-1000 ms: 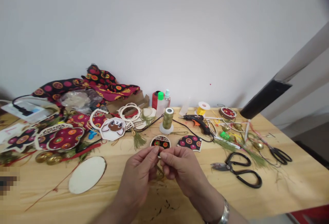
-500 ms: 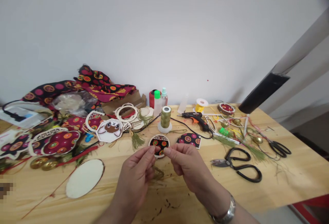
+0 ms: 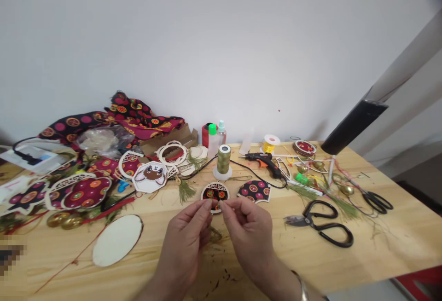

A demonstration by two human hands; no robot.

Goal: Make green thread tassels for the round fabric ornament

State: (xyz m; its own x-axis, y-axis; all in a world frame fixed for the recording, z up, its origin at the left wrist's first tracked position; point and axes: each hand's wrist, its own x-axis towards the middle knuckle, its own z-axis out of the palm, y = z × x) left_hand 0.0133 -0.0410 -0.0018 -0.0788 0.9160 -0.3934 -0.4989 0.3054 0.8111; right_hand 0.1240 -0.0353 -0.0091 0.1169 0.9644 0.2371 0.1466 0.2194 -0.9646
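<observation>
Left hand (image 3: 188, 241): thumb and forefinger are pinched shut on a thin strand (image 3: 216, 205); the other fingers are curled under.
Right hand (image 3: 249, 229): the same strand is pinched between thumb and forefinger, whose tips almost touch those of the left hand.
Strand: it is held in the small gap between the two pinches, above the table (image 3: 380, 255); its colour and length cannot be told.
Thread tangle (image 3: 216, 235): it lies on the table below and between the hands and is partly hidden by the fingers.
Oval board (image 3: 117, 240): it is laid flat, well to the left of the left hand.
Scissors (image 3: 321, 227): they are laid to the right of the right hand, well apart from it.
Round ornament (image 3: 215, 193): it is laid flat just beyond the fingertips, and its near edge is covered by them.
Fabric piece (image 3: 254, 191): it is laid just right of the ornament.
Spool (image 3: 223, 159): it is stood upright behind the ornament.
Glue gun (image 3: 264, 160): it is laid farther back, to the right of the spool.
Patterned cloth (image 3: 138, 114): it is heaped against the wall, far left.
</observation>
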